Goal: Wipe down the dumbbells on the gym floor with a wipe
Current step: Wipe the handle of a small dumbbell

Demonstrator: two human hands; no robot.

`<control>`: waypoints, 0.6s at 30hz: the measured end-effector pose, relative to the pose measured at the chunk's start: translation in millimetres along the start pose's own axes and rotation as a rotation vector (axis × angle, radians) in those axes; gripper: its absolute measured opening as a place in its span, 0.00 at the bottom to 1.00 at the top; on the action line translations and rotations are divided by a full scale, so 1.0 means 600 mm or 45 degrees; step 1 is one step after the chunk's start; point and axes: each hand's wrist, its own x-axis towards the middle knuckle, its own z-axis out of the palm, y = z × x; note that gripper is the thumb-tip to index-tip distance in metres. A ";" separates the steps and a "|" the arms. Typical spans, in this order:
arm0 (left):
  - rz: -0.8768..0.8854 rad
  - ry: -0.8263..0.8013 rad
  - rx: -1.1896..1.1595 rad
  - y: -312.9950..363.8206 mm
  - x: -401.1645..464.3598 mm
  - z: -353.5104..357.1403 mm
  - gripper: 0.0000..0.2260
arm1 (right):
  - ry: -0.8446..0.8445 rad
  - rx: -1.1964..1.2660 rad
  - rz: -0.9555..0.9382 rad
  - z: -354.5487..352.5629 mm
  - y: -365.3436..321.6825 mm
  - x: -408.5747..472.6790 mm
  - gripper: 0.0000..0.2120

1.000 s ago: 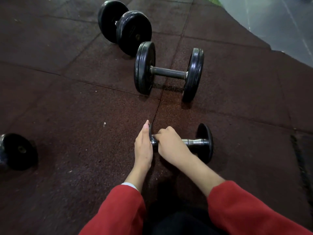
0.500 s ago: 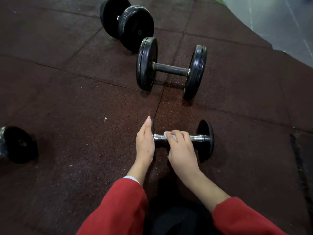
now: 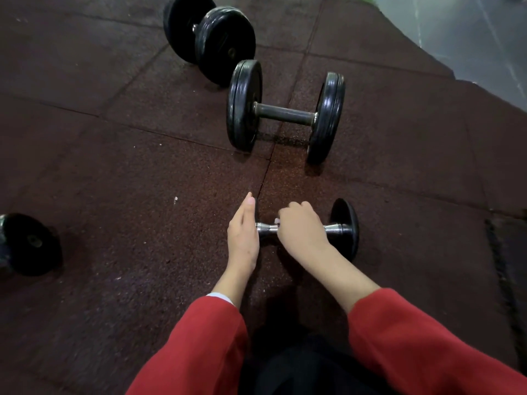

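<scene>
Handle [image 3: 266, 228] shiny chrome metal; floor [image 3: 114, 166] rough speckled rubber

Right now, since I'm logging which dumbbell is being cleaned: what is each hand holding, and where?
The right hand grips the small dumbbell's chrome handle, a wipe under its fingers. The left hand holds nothing; flat against the dumbbell's left end.

I saw dark reddish-brown rubber floor tiles [image 3: 119, 166] with visible seams running between them. A small white fleck [image 3: 175, 199] lay on one tile. A grey smooth floor [image 3: 470, 32] bordered the mats at upper right. Red sleeves [image 3: 422, 346] and dark trousers [image 3: 299, 369] filled the lower edge.
</scene>
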 end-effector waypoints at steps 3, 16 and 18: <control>0.003 -0.002 -0.001 0.002 -0.001 0.000 0.18 | 0.180 0.028 0.026 0.021 0.012 -0.033 0.14; 0.034 0.000 0.058 0.000 -0.001 0.000 0.18 | 0.468 0.112 -0.082 0.092 0.039 -0.094 0.22; 0.043 0.004 0.070 -0.002 0.000 -0.001 0.18 | 0.443 0.128 -0.062 0.091 0.035 -0.093 0.22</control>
